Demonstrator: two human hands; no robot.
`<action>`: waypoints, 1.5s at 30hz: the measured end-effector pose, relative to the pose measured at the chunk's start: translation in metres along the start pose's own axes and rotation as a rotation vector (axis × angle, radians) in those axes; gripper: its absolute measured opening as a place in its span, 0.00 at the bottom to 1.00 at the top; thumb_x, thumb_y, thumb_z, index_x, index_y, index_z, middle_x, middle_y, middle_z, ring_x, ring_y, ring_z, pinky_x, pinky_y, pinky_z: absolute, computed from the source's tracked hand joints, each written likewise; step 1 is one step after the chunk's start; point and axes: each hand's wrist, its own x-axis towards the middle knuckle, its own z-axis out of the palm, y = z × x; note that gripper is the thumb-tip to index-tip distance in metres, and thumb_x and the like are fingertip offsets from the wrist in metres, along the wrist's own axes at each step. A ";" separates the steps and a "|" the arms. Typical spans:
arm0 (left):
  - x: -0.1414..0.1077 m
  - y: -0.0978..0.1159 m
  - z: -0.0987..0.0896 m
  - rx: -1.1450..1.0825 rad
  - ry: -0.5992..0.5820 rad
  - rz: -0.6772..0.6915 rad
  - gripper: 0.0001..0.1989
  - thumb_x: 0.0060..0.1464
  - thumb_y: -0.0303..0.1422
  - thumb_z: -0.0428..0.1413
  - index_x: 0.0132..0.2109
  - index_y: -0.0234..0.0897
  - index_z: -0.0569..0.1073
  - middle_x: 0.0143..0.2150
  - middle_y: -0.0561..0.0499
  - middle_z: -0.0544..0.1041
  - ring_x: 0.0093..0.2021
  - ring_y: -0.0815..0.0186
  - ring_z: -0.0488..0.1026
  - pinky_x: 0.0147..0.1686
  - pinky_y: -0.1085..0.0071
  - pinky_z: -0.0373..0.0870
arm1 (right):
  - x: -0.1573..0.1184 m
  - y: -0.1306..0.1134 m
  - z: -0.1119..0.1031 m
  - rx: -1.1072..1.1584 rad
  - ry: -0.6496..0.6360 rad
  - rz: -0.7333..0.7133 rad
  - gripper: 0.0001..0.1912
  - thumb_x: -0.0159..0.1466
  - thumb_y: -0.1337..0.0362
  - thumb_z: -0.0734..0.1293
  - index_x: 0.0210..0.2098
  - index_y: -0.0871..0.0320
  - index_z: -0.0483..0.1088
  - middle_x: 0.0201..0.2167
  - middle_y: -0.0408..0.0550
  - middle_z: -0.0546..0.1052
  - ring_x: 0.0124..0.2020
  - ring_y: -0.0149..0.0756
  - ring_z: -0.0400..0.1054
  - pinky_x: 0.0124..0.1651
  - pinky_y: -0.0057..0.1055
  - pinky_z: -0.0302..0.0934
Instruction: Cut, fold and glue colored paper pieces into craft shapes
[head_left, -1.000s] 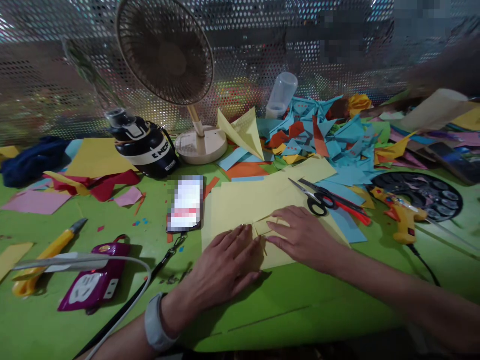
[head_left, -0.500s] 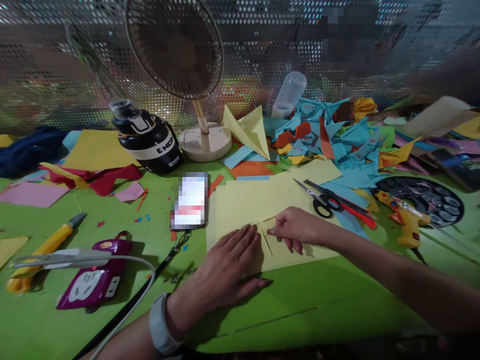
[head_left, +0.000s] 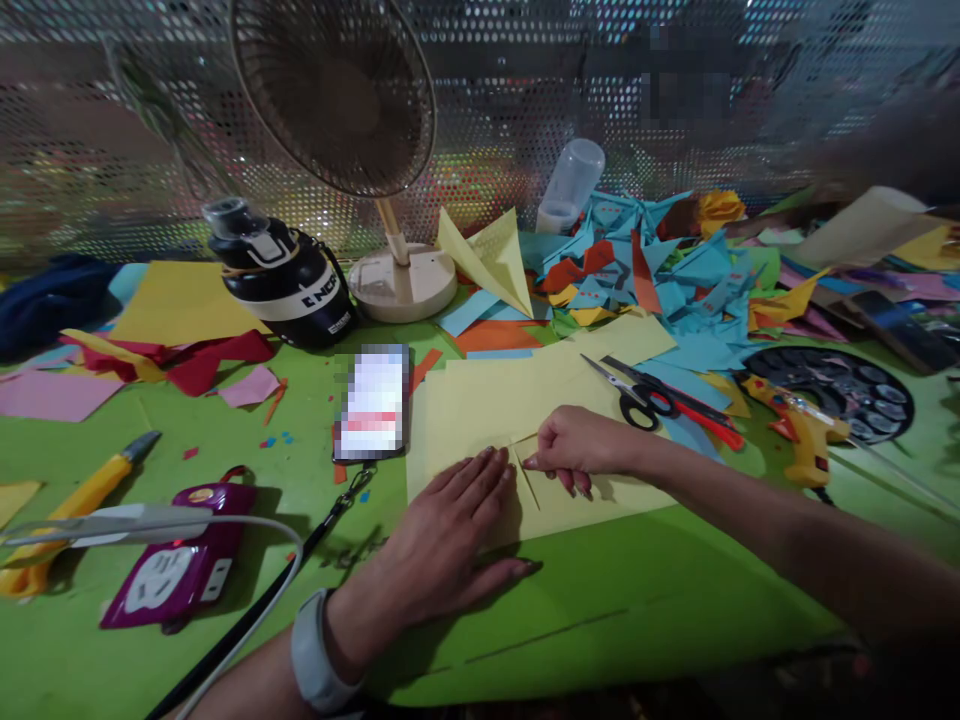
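Observation:
Pale yellow paper sheets (head_left: pixel 480 400) lie in front of me on the green table. My left hand (head_left: pixel 457 540) rests palm down on a smaller folded piece of yellow paper, fingers stretched out, thumb over the table edge side. Close to its fingertips, my right hand (head_left: pixel 574 450) is curled closed, with a fingertip at the raised edge of the yellow paper (head_left: pixel 526 480). Much of that piece is hidden under both hands. Black-handled scissors (head_left: pixel 637 400) and a red-and-black cutter (head_left: pixel 697 412) lie just beyond my right hand.
A phone (head_left: pixel 371 405) with a strap, a purple power strip (head_left: pixel 180 550) and yellow-handled pliers (head_left: pixel 82 510) lie left. Behind stand a black bottle (head_left: pixel 289 280) and a fan (head_left: pixel 401 280). Blue folded paper (head_left: pixel 637 250) is heaped at the back; a yellow glue gun (head_left: pixel 806 440) lies right.
The whole view has shifted slightly, so things appear a little further left. Both hands stay at nearly the same place on the paper.

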 end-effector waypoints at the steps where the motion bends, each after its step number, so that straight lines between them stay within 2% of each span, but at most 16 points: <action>1: 0.000 0.000 0.000 0.002 0.002 0.004 0.41 0.60 0.55 0.45 0.64 0.21 0.59 0.66 0.30 0.60 0.66 0.47 0.56 0.62 0.53 0.60 | 0.000 0.000 0.000 -0.002 0.001 0.000 0.18 0.59 0.58 0.70 0.19 0.59 0.63 0.10 0.38 0.69 0.10 0.24 0.62 0.15 0.21 0.56; 11: -0.001 0.001 -0.004 -0.042 -0.018 -0.018 0.39 0.61 0.54 0.45 0.65 0.23 0.57 0.67 0.31 0.58 0.67 0.50 0.54 0.62 0.54 0.60 | -0.018 0.004 -0.006 0.040 -0.001 0.066 0.16 0.59 0.61 0.70 0.20 0.58 0.62 0.10 0.37 0.69 0.11 0.24 0.61 0.15 0.20 0.55; 15: -0.001 -0.001 0.000 -0.071 0.038 -0.011 0.38 0.61 0.53 0.45 0.66 0.26 0.55 0.66 0.32 0.60 0.67 0.51 0.56 0.62 0.55 0.60 | -0.024 0.004 0.001 0.012 0.027 0.060 0.17 0.60 0.59 0.68 0.20 0.58 0.61 0.09 0.37 0.67 0.11 0.26 0.62 0.15 0.21 0.55; 20: -0.001 -0.004 0.005 -0.119 0.153 -0.024 0.37 0.63 0.50 0.44 0.67 0.27 0.47 0.63 0.30 0.65 0.64 0.50 0.62 0.59 0.55 0.65 | -0.021 0.008 0.011 -0.043 0.050 0.029 0.16 0.60 0.56 0.68 0.22 0.58 0.62 0.11 0.38 0.68 0.12 0.27 0.64 0.14 0.22 0.53; 23: -0.001 -0.004 0.005 -0.121 0.166 -0.023 0.33 0.64 0.48 0.44 0.65 0.26 0.50 0.62 0.29 0.66 0.62 0.49 0.64 0.58 0.55 0.67 | -0.022 0.011 0.017 -0.091 0.144 -0.082 0.10 0.59 0.59 0.67 0.28 0.57 0.65 0.15 0.37 0.70 0.13 0.26 0.62 0.16 0.23 0.53; 25: 0.000 -0.004 0.004 -0.110 0.163 -0.021 0.32 0.64 0.48 0.45 0.62 0.25 0.54 0.61 0.28 0.66 0.62 0.48 0.65 0.58 0.55 0.68 | -0.024 0.012 0.021 -0.172 0.227 -0.217 0.05 0.58 0.64 0.67 0.33 0.57 0.67 0.19 0.37 0.72 0.16 0.26 0.63 0.20 0.23 0.53; 29: 0.001 -0.003 0.002 -0.111 0.154 -0.037 0.28 0.64 0.47 0.46 0.58 0.25 0.59 0.61 0.29 0.67 0.62 0.49 0.65 0.58 0.57 0.68 | -0.025 0.012 0.024 -0.385 0.371 -0.469 0.10 0.60 0.67 0.67 0.42 0.55 0.72 0.26 0.40 0.76 0.26 0.28 0.67 0.29 0.25 0.55; 33: 0.003 -0.002 0.003 -0.106 0.158 -0.045 0.26 0.64 0.45 0.48 0.58 0.28 0.61 0.60 0.32 0.69 0.61 0.52 0.66 0.58 0.58 0.68 | -0.017 0.013 0.022 -0.455 0.378 -0.612 0.04 0.62 0.65 0.68 0.35 0.55 0.77 0.30 0.43 0.77 0.32 0.31 0.69 0.35 0.27 0.57; 38: 0.004 -0.005 0.011 -0.086 0.212 -0.075 0.15 0.65 0.30 0.45 0.57 0.29 0.62 0.58 0.36 0.72 0.58 0.58 0.70 0.57 0.61 0.70 | -0.011 0.013 0.020 -0.359 0.382 -0.547 0.07 0.63 0.61 0.68 0.31 0.57 0.76 0.28 0.43 0.76 0.30 0.30 0.68 0.32 0.26 0.54; 42: 0.002 -0.008 0.015 -0.100 0.253 -0.103 0.17 0.62 0.23 0.43 0.58 0.30 0.62 0.57 0.37 0.73 0.56 0.60 0.71 0.53 0.64 0.74 | -0.012 0.009 0.026 -0.412 0.444 -0.424 0.10 0.65 0.58 0.65 0.32 0.56 0.75 0.26 0.43 0.76 0.27 0.30 0.66 0.29 0.27 0.51; 45: 0.001 -0.010 0.015 -0.093 0.243 -0.064 0.20 0.59 0.20 0.46 0.59 0.30 0.62 0.59 0.36 0.71 0.58 0.57 0.70 0.52 0.61 0.74 | -0.012 0.007 0.030 -0.395 0.475 -0.368 0.10 0.64 0.57 0.66 0.32 0.56 0.74 0.26 0.43 0.77 0.27 0.30 0.66 0.28 0.26 0.51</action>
